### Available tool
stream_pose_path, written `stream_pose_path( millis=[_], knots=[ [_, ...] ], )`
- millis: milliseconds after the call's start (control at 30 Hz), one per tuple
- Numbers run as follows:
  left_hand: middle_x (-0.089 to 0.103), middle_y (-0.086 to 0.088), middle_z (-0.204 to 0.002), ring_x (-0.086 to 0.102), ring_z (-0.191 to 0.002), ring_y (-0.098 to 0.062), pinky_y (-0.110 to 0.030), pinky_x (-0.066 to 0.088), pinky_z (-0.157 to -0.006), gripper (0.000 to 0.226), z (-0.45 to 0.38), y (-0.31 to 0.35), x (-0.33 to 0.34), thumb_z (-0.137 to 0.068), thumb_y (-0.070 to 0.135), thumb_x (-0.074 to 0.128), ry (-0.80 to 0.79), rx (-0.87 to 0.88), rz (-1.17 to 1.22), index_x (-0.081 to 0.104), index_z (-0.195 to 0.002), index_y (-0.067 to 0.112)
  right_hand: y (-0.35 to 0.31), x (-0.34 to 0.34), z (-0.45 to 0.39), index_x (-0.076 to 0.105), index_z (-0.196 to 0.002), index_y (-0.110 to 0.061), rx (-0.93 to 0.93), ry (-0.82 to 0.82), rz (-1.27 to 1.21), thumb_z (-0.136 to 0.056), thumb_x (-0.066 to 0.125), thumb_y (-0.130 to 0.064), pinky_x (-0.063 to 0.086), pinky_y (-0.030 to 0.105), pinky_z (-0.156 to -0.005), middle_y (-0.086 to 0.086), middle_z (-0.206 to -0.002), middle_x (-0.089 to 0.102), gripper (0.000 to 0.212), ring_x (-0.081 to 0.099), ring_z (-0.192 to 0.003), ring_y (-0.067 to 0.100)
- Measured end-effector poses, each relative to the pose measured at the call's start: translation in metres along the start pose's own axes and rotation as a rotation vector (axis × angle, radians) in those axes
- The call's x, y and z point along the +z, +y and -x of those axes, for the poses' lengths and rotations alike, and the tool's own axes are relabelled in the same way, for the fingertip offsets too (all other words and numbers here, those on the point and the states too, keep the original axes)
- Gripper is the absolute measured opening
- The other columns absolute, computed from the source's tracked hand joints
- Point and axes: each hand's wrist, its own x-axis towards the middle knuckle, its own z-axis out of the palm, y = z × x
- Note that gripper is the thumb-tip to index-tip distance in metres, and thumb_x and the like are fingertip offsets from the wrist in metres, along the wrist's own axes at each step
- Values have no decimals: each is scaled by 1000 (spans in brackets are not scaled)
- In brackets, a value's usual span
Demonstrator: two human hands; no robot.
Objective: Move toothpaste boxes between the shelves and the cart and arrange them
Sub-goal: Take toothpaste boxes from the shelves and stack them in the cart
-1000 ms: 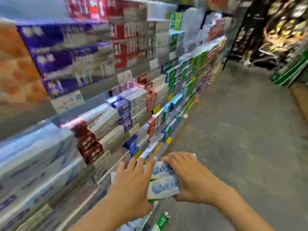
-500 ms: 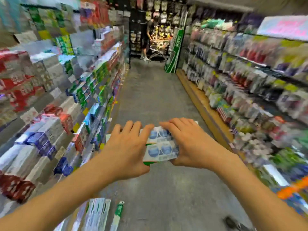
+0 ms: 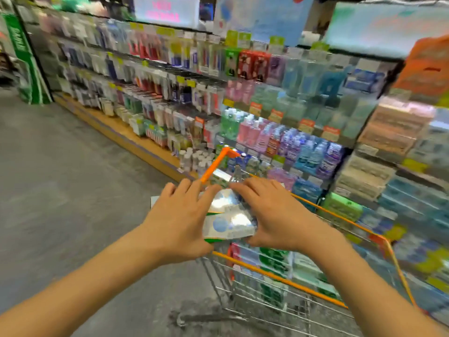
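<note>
A small stack of white and blue toothpaste boxes [image 3: 228, 221] with green edges is clamped between my two hands at chest height. My left hand [image 3: 177, 220] grips the stack's left end, thumb on top. At the right end my right hand [image 3: 274, 215] grips it with fingers curled over the top. The stack hangs above the near left corner of a wire shopping cart [image 3: 279, 279] with orange rims. Green and white toothpaste boxes [image 3: 274, 261] lie inside the cart.
Shelves of mouthwash bottles [image 3: 291, 144] and hanging toothbrush packs [image 3: 155, 76] run behind the cart. Stacked boxes [image 3: 398, 154] fill the shelf on the right. Grey aisle floor [image 3: 60, 178] stretches to the left, with a green stand [image 3: 26, 69] at its far end.
My view has swung right, from the toothpaste shelf across the aisle to the cart. Both hands have kept their hold on the stack of boxes.
</note>
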Motion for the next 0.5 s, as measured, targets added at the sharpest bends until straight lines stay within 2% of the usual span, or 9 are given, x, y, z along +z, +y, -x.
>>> stream_pose_path(
  millis=[67, 133, 200, 267, 333, 400, 500],
  knots=[
    [55, -2, -84, 53, -74, -25, -32, 40, -58, 88, -28, 46, 10, -55, 72, 52, -7, 90, 42, 45, -121, 15, 33, 3, 45, 47, -129, -11, 90, -18, 6, -68, 43, -68, 46, 34, -72, 5, -104, 57, 84, 58, -89, 26],
    [54, -1, -83, 52, -74, -23, -32, 40, -58, 89, -52, 92, 21, -52, 74, 57, -20, 177, 69, 46, -120, 17, 63, 6, 89, 47, -132, -9, 165, -78, -4, -72, 46, -66, 47, 37, -78, 7, -109, 57, 83, 57, -94, 27],
    [54, 1, -83, 53, -74, -22, -32, 40, -57, 93, -73, 132, 31, -46, 72, 61, -31, 234, 82, 48, -120, 17, 91, 10, 128, 33, -144, -11, 221, -136, -23, -76, 60, -60, 37, 40, -95, 8, -126, 49, 88, 48, -112, 29],
    [56, -1, -84, 56, -75, -24, -33, 41, -59, 93, -94, 169, 33, -46, 68, 56, -53, 280, 109, 48, -122, 16, 115, 10, 161, 16, -149, -16, 271, -195, -37, -78, 64, -55, 24, 35, -104, 4, -138, 35, 94, 33, -126, 25],
    [53, -5, -102, 54, -94, -29, -38, 42, -74, 97, -115, 201, 32, -56, 66, 49, -138, 325, 128, 37, -138, 16, 137, 7, 184, 10, -150, -19, 327, -212, -25, -79, 62, -54, 21, 32, -105, 3, -142, 30, 95, 28, -129, 23],
    [41, -6, -123, 42, -114, -28, -37, 35, -91, 98, -135, 223, 38, -70, 68, 51, -157, 349, 147, 15, -148, 20, 158, 6, 201, 12, -150, -17, 359, -183, -19, -80, 63, -53, 20, 33, -105, 5, -143, 31, 94, 30, -129, 25],
    [37, -3, -123, 41, -109, -24, -32, 33, -87, 97, -162, 248, 49, -74, 71, 50, -159, 391, 187, 10, -147, 21, 183, 16, 220, 16, -150, -17, 420, -136, -24, -78, 69, -47, 15, 43, -112, 7, -145, 34, 95, 31, -133, 27]
  ],
)
